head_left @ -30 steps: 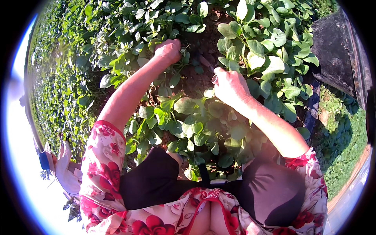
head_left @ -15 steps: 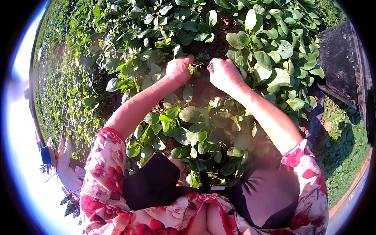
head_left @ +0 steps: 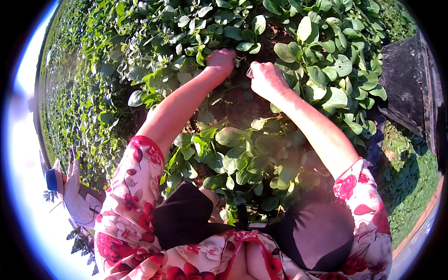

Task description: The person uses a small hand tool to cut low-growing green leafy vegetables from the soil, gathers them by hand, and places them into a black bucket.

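My left hand reaches in among low leafy plants at the far middle. Its fingers curl inward, partly in shadow, and what they grip is hidden. Thin green stems show just beside it. My right hand is closed in a pinch a little to the right and nearer, above the soil. Anything between its fingertips is too small to make out. Broad-leaved green plants grow right beside this hand. Bare brown soil lies below and between both hands.
More leafy plants grow close to my knees. A black crate-like container stands at the right. A person in a pale top and blue-banded hat is at the far left. Dense greenery covers the left side.
My left hand has moved away from me, deeper into the plants and their shade. My right hand has shifted slightly farther away, still closed.
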The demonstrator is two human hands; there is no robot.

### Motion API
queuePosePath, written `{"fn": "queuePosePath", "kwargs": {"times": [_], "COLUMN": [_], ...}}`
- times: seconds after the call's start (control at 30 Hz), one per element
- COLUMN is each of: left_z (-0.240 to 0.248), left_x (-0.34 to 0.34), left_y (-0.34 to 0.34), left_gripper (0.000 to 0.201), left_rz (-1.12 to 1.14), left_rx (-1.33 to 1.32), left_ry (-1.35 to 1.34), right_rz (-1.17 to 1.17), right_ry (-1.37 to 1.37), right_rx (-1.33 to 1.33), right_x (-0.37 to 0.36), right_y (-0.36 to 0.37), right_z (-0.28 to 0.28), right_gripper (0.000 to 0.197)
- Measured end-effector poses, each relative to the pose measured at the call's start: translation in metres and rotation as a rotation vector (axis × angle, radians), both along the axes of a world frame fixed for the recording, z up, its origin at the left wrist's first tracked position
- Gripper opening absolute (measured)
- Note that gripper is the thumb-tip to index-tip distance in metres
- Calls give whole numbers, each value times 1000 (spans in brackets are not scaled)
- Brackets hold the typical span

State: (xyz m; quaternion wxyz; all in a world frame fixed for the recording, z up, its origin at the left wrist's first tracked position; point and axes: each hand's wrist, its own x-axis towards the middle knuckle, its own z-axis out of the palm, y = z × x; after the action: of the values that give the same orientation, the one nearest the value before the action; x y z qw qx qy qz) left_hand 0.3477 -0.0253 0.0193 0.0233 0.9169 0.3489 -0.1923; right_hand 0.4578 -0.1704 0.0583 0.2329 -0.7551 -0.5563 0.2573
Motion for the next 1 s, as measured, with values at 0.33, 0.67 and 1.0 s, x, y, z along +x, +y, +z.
{"fn": "queuePosePath", "kwargs": {"times": [0.33,0.67,1.0], "left_z": [16,-43,-3], "left_x": [4,30,63], "left_y": [-17,31,24], "left_gripper": [30,20,30], "left_rz": [-371,-326,-118], "left_rx": [48,180,-57], "left_ry": [-103,-197,-110], "right_rz": [-302,-267,-399], "right_ry": [-1,-18,125], "right_rx": [129,33,30], "right_x": [36,13,15], "right_y": [-33,-27,28], "right_z": [28,20,-32], "right_gripper": [9,10,18]}}
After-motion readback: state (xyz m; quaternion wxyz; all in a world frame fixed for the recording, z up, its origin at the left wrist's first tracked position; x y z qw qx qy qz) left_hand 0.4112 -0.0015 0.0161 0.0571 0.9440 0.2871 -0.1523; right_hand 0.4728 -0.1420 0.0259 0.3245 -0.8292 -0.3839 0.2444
